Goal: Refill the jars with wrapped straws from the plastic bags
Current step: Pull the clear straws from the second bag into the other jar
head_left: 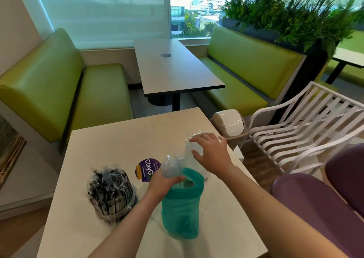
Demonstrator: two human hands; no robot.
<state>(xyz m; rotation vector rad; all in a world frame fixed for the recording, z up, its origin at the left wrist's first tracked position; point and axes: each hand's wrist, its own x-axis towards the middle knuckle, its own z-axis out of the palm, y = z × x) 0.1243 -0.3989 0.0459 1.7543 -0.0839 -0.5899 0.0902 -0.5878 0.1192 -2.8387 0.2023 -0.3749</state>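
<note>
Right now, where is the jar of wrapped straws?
The jar of wrapped straws stands on the table's left side, left of the green bag.

A café or canteen seating area: green upholstered booth benches [59, 84] flank a long table [173, 68], with a white slatted chair [307, 131], swing-lid bin [229, 124] and planter greenery [285, 15] by the window [189, 11].

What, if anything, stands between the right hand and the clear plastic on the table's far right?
Nothing visible does. The right hand is already over the crumpled clear plastic, fingers spread on it. The teal bag sits nearer, under the left hand.
</note>
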